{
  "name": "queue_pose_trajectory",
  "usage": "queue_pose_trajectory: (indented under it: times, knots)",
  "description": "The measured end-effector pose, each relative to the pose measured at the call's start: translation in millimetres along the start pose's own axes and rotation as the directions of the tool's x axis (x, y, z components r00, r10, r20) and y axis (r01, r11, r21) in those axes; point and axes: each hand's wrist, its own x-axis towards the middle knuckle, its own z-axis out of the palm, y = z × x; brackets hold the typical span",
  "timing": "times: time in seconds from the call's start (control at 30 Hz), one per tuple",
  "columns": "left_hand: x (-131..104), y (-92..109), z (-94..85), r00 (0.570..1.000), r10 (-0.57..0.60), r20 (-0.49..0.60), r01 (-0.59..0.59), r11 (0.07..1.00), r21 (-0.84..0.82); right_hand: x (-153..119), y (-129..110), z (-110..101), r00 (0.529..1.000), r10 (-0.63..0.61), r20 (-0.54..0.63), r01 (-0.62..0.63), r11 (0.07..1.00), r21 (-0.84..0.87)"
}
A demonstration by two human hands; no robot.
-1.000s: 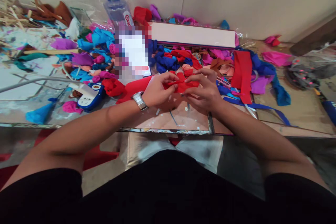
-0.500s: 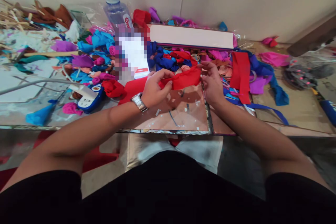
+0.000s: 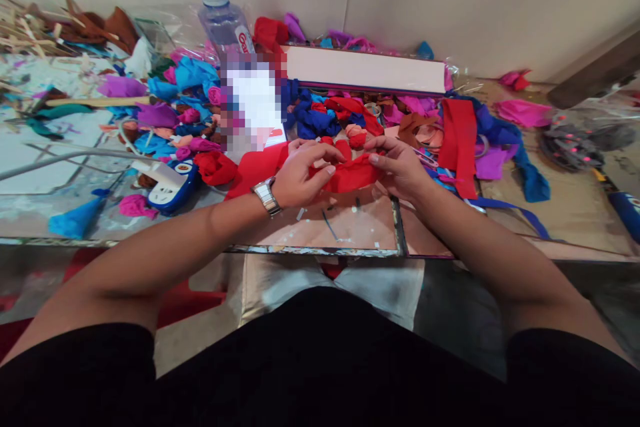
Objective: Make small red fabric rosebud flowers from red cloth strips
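Note:
A strip of red crepe paper (image 3: 354, 175) stretches between my two hands, a little above the tabletop. My left hand (image 3: 303, 173), with a metal watch on its wrist, pinches the strip's left end. At the other end my right hand (image 3: 397, 165) grips the paper between thumb and fingers. Another flat red piece (image 3: 250, 172) lies under and left of my left hand. Small red and peach crumpled pieces (image 3: 356, 137) sit just beyond the strip.
Several paper flowers and scraps (image 3: 190, 80) cover the left side. Behind stand a plastic bottle (image 3: 223, 20), a partly blurred lit screen (image 3: 255, 103) and a long pale box (image 3: 365, 70). A power strip (image 3: 173, 190) with a grey cable lies left. Red strips (image 3: 459, 143) lie right.
The red strip has come down and nearer to me, and it now sags in a curve. My right hand has turned inward and moved slightly left along it.

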Motion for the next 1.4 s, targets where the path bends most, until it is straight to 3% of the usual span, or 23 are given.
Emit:
queue_pose_trajectory:
  times: [0.23,0.47,0.7,1.2,1.4]
  knots:
    - [-1,4,4.6,0.997,0.008,0.078,-0.009,1.0,0.008,-5,5,3,0.993,0.111,0.049,-0.111,0.994,0.01]
    - [-2,5,5.6,0.998,0.026,0.049,-0.026,1.0,0.014,-8,3,2,0.983,0.162,0.089,-0.161,0.987,-0.016]
    - [-3,2,5.9,0.998,0.059,0.024,-0.06,0.998,0.015,-7,1,1,0.983,0.179,0.031,-0.179,0.984,0.013]
    - [-2,3,6.7,0.999,0.03,0.016,-0.03,0.999,0.024,1,12,-4,1.0,0.015,-0.019,-0.016,0.997,-0.08]
    - [-1,2,7.0,1.0,0.016,0.02,-0.016,1.0,0.006,-2,11,-7,0.998,0.05,0.036,-0.048,0.997,-0.057]
